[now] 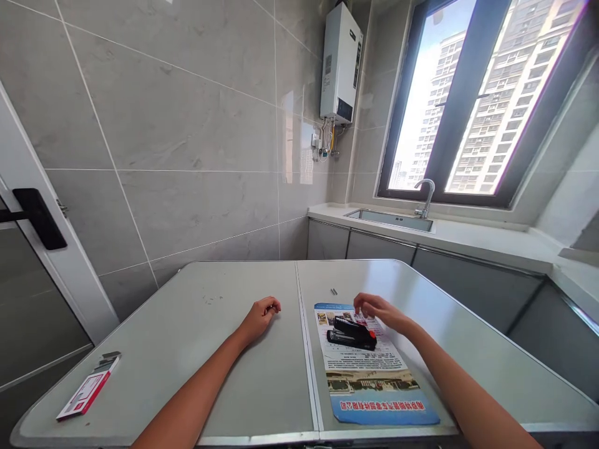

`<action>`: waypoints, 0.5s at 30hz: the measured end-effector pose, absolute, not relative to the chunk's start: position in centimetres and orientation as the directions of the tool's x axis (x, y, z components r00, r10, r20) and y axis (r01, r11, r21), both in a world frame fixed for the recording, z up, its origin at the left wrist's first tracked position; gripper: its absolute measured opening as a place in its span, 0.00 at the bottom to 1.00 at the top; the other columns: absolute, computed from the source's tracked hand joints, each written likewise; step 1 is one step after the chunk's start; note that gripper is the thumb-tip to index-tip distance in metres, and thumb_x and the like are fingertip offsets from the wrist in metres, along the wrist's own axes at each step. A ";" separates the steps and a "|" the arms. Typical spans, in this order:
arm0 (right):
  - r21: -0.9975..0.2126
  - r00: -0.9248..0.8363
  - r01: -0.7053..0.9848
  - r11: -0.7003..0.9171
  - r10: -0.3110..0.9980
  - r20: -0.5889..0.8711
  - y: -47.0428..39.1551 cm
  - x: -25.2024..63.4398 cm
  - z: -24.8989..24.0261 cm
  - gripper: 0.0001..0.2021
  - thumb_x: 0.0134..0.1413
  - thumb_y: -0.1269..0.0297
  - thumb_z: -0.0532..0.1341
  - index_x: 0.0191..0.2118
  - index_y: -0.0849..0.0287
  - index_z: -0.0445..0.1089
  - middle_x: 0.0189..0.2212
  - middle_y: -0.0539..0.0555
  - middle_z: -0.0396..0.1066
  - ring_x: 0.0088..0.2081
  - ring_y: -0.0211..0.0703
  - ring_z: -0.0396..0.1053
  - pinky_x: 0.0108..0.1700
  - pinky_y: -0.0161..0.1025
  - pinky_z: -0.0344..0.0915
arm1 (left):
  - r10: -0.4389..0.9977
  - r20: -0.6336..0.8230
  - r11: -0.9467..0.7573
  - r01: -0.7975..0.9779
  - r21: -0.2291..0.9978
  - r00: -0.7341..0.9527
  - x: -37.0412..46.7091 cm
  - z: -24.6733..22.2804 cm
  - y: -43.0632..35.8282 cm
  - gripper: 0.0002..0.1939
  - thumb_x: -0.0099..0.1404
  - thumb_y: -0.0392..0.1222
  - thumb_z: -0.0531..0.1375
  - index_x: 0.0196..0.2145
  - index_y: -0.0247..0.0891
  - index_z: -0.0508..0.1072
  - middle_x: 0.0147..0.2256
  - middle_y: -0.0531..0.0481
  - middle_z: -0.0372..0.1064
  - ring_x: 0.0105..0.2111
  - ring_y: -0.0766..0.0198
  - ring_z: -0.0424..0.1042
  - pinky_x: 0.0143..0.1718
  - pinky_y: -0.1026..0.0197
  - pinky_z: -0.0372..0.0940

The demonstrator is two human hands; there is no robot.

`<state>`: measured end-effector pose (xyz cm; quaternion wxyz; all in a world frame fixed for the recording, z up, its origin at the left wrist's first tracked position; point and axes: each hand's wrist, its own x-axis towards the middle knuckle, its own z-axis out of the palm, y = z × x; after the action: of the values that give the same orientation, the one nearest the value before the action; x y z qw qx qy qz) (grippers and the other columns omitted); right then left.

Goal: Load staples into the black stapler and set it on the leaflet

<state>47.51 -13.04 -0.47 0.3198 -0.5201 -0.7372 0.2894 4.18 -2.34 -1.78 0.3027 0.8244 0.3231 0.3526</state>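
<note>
My left hand lies on the left half of the table with its fingers curled closed; nothing shows in them. Over the top edge of a printed leaflet, my right hand hovers or rests with bent fingers slightly apart, holding nothing that I can see. A black stapler with a red part at one end sits on the leaflet, just below my right fingers. Beyond the leaflet are short strips of staples. Small loose bits, which look like staples, are scattered left of my left hand.
A red and white box with grey strips at its end lies near the table's left edge. The folding table has a seam down its middle. Behind it stand a counter with a sink and a faucet. A door is at left.
</note>
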 end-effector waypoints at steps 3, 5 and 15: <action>-0.658 0.235 0.752 0.038 0.917 0.321 -12.3 51.2 -2.1 0.32 0.59 0.30 0.50 0.25 0.56 0.66 0.23 0.53 0.69 0.28 0.45 0.63 0.34 0.41 0.61 | 0.764 0.379 -0.598 0.351 0.721 0.522 3.9 -1.9 -1.6 0.12 0.70 0.37 0.53 0.36 0.39 0.76 0.34 0.52 0.75 0.33 0.64 0.69 0.37 0.62 0.62; -0.635 0.340 0.770 -0.055 0.878 0.336 -12.1 52.8 -3.3 0.29 0.56 0.32 0.51 0.21 0.54 0.62 0.19 0.53 0.66 0.25 0.45 0.61 0.32 0.41 0.58 | 0.780 0.385 -0.594 0.390 0.703 0.494 3.6 -2.1 -1.0 0.12 0.70 0.37 0.53 0.38 0.40 0.77 0.36 0.51 0.77 0.38 0.61 0.73 0.41 0.60 0.65; -0.590 0.227 0.807 0.000 0.923 0.310 -12.2 51.4 -3.7 0.25 0.56 0.38 0.58 0.24 0.55 0.69 0.23 0.53 0.70 0.27 0.44 0.61 0.33 0.40 0.55 | 0.935 0.204 -0.348 0.857 0.381 0.289 2.0 -3.5 1.0 0.20 0.71 0.41 0.57 0.58 0.40 0.75 0.67 0.37 0.64 0.69 0.45 0.60 0.69 0.36 0.51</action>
<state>51.35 -12.23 -3.68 0.3469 -0.7021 -0.6162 0.0836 2.03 0.99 -3.49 0.0991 0.7966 0.5625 0.1980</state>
